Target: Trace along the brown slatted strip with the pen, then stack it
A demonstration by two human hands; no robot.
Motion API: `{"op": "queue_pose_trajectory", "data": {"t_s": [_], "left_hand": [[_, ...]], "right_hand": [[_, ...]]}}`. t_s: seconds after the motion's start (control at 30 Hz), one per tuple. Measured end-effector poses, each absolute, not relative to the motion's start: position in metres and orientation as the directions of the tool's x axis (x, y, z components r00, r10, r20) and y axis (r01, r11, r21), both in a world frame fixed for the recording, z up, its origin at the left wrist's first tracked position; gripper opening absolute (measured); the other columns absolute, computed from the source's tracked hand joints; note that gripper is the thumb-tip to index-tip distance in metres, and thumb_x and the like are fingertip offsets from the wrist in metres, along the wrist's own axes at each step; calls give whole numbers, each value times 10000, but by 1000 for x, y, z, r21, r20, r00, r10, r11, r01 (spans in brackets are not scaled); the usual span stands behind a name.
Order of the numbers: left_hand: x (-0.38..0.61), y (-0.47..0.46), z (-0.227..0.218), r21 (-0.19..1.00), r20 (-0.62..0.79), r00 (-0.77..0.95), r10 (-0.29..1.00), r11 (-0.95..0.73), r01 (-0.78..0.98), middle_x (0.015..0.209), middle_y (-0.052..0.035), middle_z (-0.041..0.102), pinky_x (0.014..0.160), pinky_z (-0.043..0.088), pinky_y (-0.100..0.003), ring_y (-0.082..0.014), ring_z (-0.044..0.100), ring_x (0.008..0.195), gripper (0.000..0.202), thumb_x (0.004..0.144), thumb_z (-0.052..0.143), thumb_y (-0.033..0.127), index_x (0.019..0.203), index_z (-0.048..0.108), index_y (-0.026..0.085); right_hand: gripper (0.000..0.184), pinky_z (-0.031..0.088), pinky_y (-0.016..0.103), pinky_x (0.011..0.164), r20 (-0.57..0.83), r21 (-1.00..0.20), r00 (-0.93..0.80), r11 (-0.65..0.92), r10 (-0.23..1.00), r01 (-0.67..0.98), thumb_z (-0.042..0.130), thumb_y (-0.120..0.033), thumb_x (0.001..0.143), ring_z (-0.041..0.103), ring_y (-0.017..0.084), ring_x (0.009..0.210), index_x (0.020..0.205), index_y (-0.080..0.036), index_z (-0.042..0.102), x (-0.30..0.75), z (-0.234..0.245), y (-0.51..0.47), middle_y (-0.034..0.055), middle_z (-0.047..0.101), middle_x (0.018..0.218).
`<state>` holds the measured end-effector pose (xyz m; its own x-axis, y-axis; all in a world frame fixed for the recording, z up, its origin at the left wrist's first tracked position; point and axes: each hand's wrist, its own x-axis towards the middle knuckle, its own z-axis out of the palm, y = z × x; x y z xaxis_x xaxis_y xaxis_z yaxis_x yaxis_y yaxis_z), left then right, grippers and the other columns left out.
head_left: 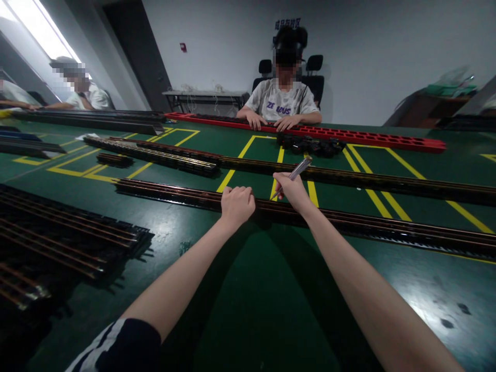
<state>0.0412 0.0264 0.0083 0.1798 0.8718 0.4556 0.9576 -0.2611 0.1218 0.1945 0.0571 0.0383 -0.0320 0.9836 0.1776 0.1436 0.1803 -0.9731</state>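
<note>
A long black rail with copper-coloured strips runs across the table in front of me. My left hand is closed over it, knuckles up, with the fingertips hidden behind the rail. Just to the right, my right hand pinches a slim silver pen-like tool. The tool is tilted, its thick end up to the right and its thin tip down at the rail's far edge. Whether the tip touches the rail I cannot tell.
Beyond lies another long black rail, with shorter strip bundles at its left. Stacked copper-striped rails fill the near left. A co-worker's hands rest at a red slotted rail, near a dark cluster of parts. Yellow lines mark the green table.
</note>
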Motion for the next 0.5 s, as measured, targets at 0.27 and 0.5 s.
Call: {"op": "queue_pose_trajectory", "data": {"t_s": [0.27, 0.5], "left_hand": [[27, 34, 11, 201, 427, 74, 901, -174, 964, 806, -43, 717, 782, 320, -385, -199, 615, 736, 329, 842, 342, 164, 695, 635, 190], [27, 32, 8, 171, 458, 84, 885, -180, 969, 802, -49, 714, 783, 319, -384, -202, 618, 746, 330, 862, 342, 179, 713, 636, 187]], "right_hand": [[332, 337, 170, 360, 162, -972, -160, 185, 974, 145, 541, -231, 807, 405, 53, 331, 483, -159, 529, 192, 40, 53, -41, 438, 379], [342, 322, 170, 343, 167, -977, -159, 185, 973, 102, 515, -206, 818, 391, 50, 317, 480, -156, 531, 193, 37, 55, -42, 430, 371]]}}
